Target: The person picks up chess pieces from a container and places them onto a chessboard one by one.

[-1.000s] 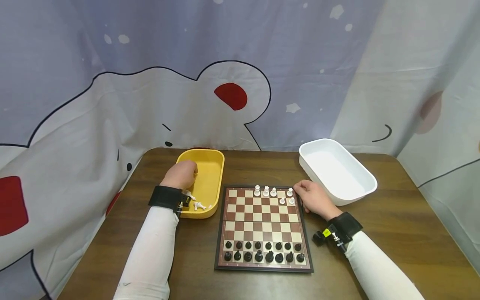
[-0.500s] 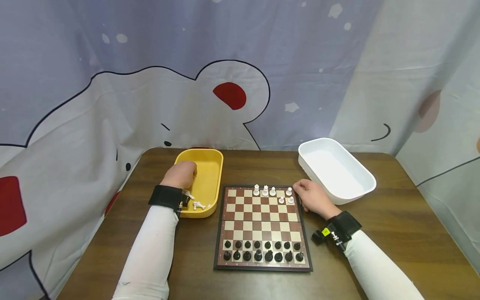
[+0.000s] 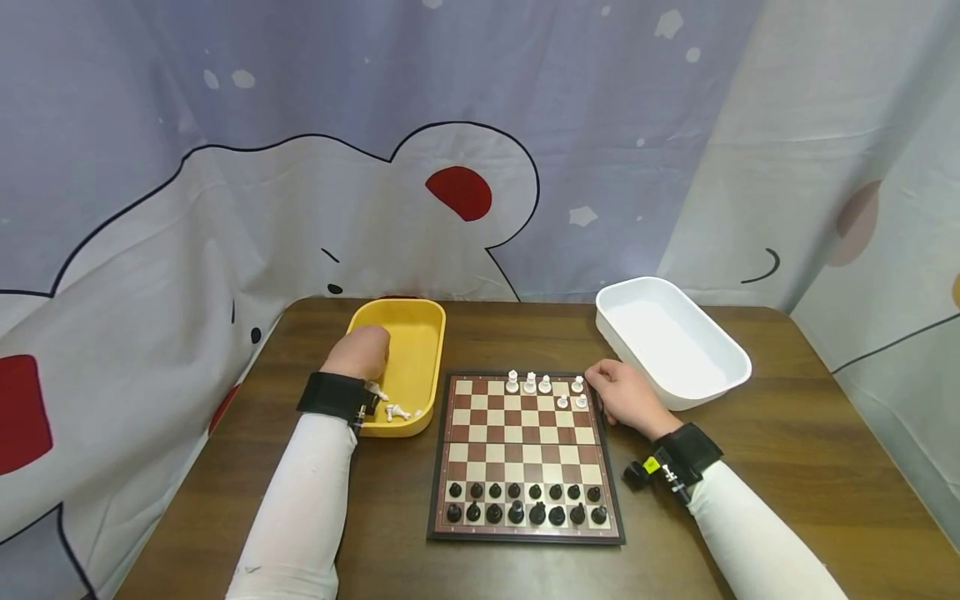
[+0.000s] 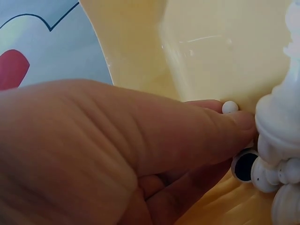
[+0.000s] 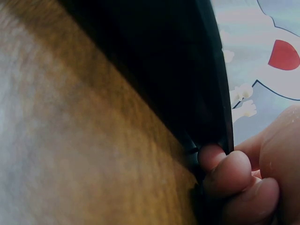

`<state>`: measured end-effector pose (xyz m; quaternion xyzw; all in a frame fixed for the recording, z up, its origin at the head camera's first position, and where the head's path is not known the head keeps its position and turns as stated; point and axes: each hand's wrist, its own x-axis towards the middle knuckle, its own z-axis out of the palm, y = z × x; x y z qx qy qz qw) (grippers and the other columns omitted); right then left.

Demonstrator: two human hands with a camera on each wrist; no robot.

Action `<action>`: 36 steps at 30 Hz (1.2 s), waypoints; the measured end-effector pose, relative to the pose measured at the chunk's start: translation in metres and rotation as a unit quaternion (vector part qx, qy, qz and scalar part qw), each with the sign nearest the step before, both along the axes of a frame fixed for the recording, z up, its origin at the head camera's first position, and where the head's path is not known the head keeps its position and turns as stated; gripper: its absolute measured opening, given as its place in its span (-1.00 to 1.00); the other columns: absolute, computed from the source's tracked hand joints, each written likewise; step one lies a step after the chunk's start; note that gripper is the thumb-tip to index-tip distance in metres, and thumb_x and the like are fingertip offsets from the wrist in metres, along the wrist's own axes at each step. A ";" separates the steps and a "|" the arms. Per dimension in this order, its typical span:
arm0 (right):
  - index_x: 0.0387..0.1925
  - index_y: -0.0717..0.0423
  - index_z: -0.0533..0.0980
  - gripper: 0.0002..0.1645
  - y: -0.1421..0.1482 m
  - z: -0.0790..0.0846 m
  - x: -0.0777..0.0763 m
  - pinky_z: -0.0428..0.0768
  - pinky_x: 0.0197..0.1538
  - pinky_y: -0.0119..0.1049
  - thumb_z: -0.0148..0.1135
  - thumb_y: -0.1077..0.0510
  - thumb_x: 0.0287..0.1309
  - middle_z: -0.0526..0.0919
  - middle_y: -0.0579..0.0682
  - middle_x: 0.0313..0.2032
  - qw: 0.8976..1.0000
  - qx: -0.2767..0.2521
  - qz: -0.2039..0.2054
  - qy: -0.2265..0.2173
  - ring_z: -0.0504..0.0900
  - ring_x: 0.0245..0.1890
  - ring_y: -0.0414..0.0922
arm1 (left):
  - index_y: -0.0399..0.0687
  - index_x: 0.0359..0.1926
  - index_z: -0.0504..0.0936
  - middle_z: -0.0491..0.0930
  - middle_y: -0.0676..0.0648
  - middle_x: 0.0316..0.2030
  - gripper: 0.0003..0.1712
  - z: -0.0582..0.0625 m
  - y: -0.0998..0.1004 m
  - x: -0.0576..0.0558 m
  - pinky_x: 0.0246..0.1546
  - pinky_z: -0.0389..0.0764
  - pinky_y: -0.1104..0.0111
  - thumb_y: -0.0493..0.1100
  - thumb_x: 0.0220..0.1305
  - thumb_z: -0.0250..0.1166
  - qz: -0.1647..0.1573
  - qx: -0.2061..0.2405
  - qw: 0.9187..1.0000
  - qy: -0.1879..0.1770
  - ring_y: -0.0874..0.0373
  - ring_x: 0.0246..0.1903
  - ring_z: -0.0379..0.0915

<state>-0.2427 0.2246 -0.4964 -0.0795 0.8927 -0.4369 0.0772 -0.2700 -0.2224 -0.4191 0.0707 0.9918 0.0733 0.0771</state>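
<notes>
My left hand (image 3: 358, 353) reaches into the yellow tray (image 3: 441, 350). Between its thumb and fingers it pinches a small white chess pawn (image 4: 229, 107), whose round head shows above the thumb tip. Larger white chess pieces (image 4: 281, 112) lie right beside the fingertips; others (image 3: 397, 412) lie at the tray's near end. My right hand (image 3: 626, 395) grips the far right corner of the chessboard (image 3: 529, 540), fingertips against its black side in the right wrist view. On the board, several white pieces (image 3: 530, 383) stand along the far edge, with two rows of black pieces (image 3: 516, 513) on the near side.
A white tray (image 3: 723, 387) stands behind the right hand, at the back right of the brown wooden table (image 3: 817, 450). A patterned curtain (image 3: 360, 217) hangs behind the table's far edge.
The left hand has shifted and turned slightly within the yellow tray. The right hand stays at the board's corner, and the pieces on the board stand as before.
</notes>
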 end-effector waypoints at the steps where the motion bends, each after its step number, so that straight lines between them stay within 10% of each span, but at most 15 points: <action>1: 0.09 0.29 0.62 -0.60 0.000 0.000 0.000 0.50 -0.55 -0.19 0.01 0.04 0.75 0.50 -0.02 -0.66 1.000 0.000 -0.001 0.000 0.52 -0.76 -0.07 | -0.26 -0.25 0.72 0.56 -0.17 -0.41 -0.84 0.000 0.000 0.000 -0.09 0.55 0.09 -0.50 0.42 0.26 0.000 0.000 1.000 0.000 -0.08 -0.33 0.47; 27: 0.09 0.28 0.62 -0.58 0.001 -0.002 -0.001 0.48 -0.57 -0.20 0.01 0.02 0.75 0.51 -0.02 -0.64 1.000 -0.008 -0.001 -0.004 0.51 -0.77 -0.08 | -0.13 -0.19 0.70 0.63 -0.09 -0.34 -0.94 0.003 0.002 -0.004 -0.20 0.58 0.12 -0.30 0.47 0.31 -0.010 0.080 0.997 -0.003 -0.02 -0.31 0.56; 36: 0.10 0.28 0.62 -0.57 0.002 -0.002 -0.001 0.47 -0.57 -0.20 0.00 0.01 0.75 0.51 -0.02 -0.64 1.000 -0.007 0.000 -0.003 0.51 -0.76 -0.07 | -0.21 0.15 0.81 0.78 -0.15 -0.03 -0.72 0.012 0.012 -0.001 0.21 0.65 -0.03 -0.24 0.55 0.32 -0.050 0.103 0.992 0.052 -0.07 -0.06 0.63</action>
